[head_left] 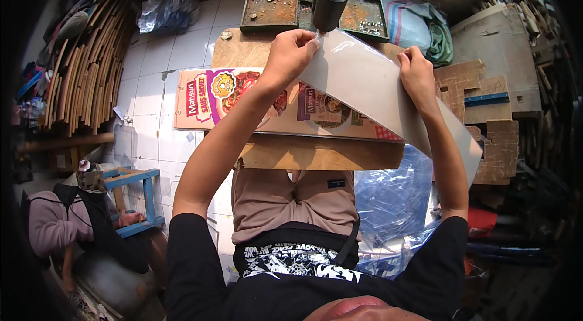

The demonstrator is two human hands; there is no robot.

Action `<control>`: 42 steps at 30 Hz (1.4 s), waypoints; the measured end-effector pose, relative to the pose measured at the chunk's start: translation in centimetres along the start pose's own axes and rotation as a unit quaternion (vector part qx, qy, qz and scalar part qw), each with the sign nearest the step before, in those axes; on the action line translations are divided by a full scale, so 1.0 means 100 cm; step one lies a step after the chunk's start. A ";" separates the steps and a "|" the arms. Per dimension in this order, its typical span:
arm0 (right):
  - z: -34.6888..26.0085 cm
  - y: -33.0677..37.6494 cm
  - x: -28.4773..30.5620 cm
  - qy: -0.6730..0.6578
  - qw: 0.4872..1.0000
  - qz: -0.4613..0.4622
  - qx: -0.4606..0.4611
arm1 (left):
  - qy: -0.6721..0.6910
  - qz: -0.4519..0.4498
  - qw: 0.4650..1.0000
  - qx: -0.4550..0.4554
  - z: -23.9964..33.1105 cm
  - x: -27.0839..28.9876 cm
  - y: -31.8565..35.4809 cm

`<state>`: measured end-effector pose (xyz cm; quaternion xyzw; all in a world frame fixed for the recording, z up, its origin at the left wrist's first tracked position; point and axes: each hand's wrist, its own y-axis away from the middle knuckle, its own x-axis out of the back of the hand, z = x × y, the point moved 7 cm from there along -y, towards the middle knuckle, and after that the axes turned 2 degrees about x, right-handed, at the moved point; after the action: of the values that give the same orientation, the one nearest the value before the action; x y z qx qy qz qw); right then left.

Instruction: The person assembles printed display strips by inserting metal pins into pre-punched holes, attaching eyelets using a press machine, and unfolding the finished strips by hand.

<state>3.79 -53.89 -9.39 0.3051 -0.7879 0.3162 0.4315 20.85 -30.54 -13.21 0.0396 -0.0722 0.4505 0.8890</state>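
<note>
My left hand (294, 57) pinches the corner of a long pale sheet (358, 75), right beside the tip of a dark cylindrical machine head (330, 10). Curled over the same sheet's far edge, the fingers of my right hand (418, 72) grip it farther along. The sheet slants down to the right, its end hanging past the table. Beneath it lies a printed orange and purple food banner board (203, 116), with a clear covering and small holes at its left end. The wooden table (322, 154) supports the board. The left fingertips partly hide the held corner.
Compartment trays (273, 8) with rusty small parts flank the machine head. Stacked wooden strips (91, 60) stand at left; cut brown boards (467, 93) lie at right. Clear plastic (392, 193) sits below the table. A person in a lavender sleeve (51, 227) is beside a blue frame (149, 199).
</note>
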 end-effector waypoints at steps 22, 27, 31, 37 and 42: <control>-0.003 0.001 -0.011 0.061 0.997 -0.037 -0.018 | -0.010 -0.005 1.000 0.015 0.002 0.002 0.005; -0.005 0.000 -0.008 0.085 0.996 -0.034 -0.013 | 0.027 -0.073 0.996 0.041 -0.001 0.004 0.022; -0.005 0.000 -0.007 0.088 0.995 -0.033 -0.014 | 0.059 -0.070 0.989 0.114 -0.001 0.004 0.035; -0.005 0.002 -0.009 0.080 0.996 -0.030 -0.008 | 0.085 -0.069 0.988 0.113 -0.012 0.004 0.034; -0.010 0.005 -0.002 0.078 0.997 -0.019 -0.005 | 0.111 -0.066 0.985 0.112 -0.016 0.003 0.038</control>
<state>3.96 -52.80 -9.28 0.2919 -0.7473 0.3271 0.4993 18.10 -27.88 -14.75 0.0931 0.0803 0.3981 0.9091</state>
